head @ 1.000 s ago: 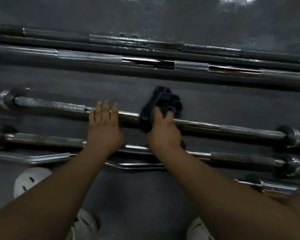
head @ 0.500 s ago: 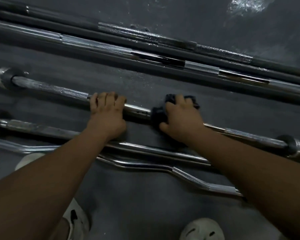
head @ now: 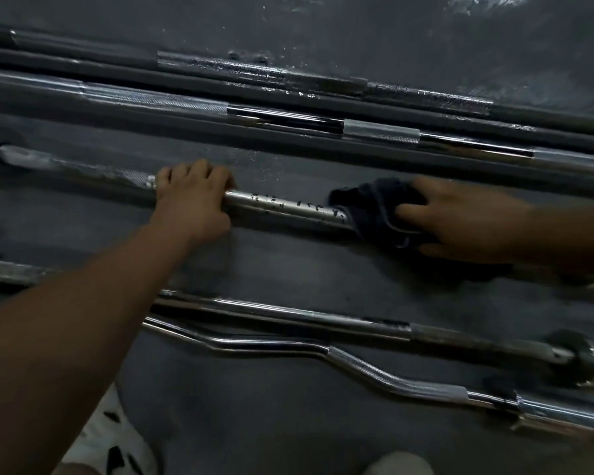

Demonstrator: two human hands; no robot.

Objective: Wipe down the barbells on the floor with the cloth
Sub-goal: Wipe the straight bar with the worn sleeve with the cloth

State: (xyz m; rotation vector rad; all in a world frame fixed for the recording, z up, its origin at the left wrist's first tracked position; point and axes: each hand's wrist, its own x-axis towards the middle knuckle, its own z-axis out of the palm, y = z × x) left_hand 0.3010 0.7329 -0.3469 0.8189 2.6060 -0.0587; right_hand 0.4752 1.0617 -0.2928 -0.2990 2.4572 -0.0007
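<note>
My left hand [head: 192,197] curls over the bar [head: 282,205] on the floor [head: 288,423], pinning it. Well to its right on the same bar, my right hand [head: 460,224] grips the cloth [head: 374,207], wrapped round the shaft.

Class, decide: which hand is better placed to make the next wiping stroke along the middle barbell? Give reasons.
The right hand: it holds the cloth against the barbell. The left hand grips bare bar, steadying it.
</note>
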